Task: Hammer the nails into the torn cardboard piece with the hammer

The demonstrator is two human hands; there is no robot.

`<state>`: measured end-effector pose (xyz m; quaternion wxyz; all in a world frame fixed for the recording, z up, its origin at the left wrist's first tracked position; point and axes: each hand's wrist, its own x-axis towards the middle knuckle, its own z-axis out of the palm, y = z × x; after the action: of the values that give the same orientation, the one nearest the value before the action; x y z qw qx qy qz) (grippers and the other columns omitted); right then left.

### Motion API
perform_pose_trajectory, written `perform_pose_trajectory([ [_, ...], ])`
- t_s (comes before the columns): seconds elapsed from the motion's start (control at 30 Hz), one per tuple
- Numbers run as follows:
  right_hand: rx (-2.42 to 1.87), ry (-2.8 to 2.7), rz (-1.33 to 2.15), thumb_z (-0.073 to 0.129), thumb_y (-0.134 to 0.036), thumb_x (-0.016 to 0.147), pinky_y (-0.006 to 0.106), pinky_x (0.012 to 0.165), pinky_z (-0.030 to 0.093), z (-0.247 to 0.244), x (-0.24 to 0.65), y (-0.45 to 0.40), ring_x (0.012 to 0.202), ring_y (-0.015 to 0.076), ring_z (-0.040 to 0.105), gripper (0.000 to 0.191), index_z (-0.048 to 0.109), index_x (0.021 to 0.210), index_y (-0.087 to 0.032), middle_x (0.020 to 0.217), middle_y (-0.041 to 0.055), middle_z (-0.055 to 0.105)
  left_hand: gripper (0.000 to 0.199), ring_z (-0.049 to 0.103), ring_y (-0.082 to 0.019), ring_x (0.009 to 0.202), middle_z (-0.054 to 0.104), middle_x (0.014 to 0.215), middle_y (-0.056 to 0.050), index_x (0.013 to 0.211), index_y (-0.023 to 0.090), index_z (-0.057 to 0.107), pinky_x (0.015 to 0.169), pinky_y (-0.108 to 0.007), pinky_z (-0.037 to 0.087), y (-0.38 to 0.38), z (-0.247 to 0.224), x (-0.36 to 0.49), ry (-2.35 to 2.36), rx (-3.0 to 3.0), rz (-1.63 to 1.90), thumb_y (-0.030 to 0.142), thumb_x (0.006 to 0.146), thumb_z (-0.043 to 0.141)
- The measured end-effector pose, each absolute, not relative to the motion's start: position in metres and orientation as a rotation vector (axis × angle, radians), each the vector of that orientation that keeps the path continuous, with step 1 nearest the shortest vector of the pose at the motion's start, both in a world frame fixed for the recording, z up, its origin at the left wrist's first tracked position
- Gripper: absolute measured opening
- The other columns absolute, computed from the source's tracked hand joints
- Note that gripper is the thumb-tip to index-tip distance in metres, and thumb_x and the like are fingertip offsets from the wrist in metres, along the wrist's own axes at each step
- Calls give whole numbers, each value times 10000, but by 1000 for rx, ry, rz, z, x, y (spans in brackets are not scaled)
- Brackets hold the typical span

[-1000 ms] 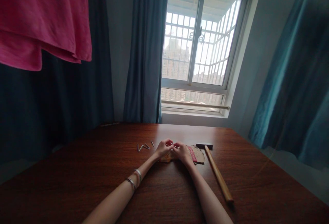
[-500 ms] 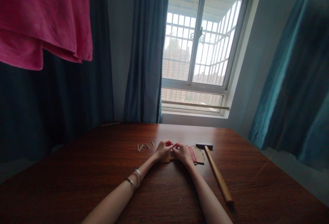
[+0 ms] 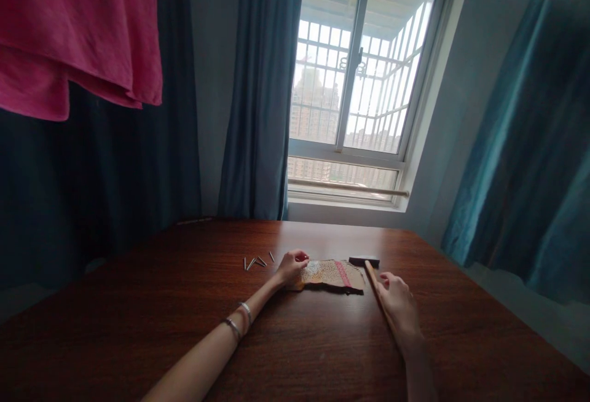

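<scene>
Tan speckled board (image 3: 328, 271), pink band, dark near edge, black-headed hammer (image 3: 370, 271)

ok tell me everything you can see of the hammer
The hammer has a narrow, dark, blocky head that looks like metal, and a long, straight, light-brown handle that looks like wood. It lies on the table, head at the far end, handle slanting back toward the person and to the right. The right hand is at the handle and, with its wrist, covers the near end; whether its fingers grip is unclear. A patterned board lies just left of the handle.
</scene>
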<state>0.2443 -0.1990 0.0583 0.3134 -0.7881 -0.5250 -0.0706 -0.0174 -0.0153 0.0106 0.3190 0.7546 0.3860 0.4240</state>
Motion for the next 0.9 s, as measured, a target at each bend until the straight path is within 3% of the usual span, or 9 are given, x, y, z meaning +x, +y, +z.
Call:
perform_pose_trajectory([
  [0.17,-2380,-1306,-253,367,-451,849,322,583,446,10,242,-253,794,266,635,436,585,1106,-176,907,151,640,196,603,-166,684,668,711,-46,750,138,674,638,-264,461,-14,9,-18,1006,1995,1122,293,677,579],
  [0.37,-2458,-1443,-498,342,-346,885,311,585,449,1,225,-262,773,265,641,358,597,1062,-166,871,159,630,205,602,-169,681,666,706,-51,755,131,674,626,-261,455,-14,8,-18,1005,2007,1122,292,684,570],
  [0.5,-2380,-1386,-49,345,-366,869,314,571,445,13,238,-257,725,265,656,330,597,1020,-215,808,126,676,208,605,-169,691,671,722,-57,762,123,674,630,-255,452,-16,10,-18,1038,2014,1109,283,677,572],
  [0.67,-1856,-1089,393,513,-430,746,281,548,438,22,248,-247,645,222,622,276,618,776,-177,675,79,660,217,608,-167,706,673,731,-60,769,118,673,639,-247,455,-16,10,-18,1040,2006,1083,283,669,572],
  [0.77,-1444,-761,699,630,-477,643,210,359,318,28,230,-245,368,89,432,320,556,715,-174,492,-37,517,220,609,-166,706,674,733,-61,774,117,672,638,-247,456,-13,7,-18,1020,2001,1091,283,677,564],
  [0.83,-1196,-587,934,687,-471,597,158,305,200,36,213,-246,297,18,266,358,511,713,-181,451,-103,404,217,610,-167,708,675,735,-64,773,115,671,647,-249,459,-11,5,-18,1012,2000,1094,279,678,565],
  [0.9,-984,-503,1161,720,-426,581,125,294,143,47,198,-250,291,-14,193,366,491,725,-179,456,-125,357,211,613,-166,715,678,744,-67,772,114,670,660,-248,461,-11,4,-18,1013,2000,1097,273,678,568],
])
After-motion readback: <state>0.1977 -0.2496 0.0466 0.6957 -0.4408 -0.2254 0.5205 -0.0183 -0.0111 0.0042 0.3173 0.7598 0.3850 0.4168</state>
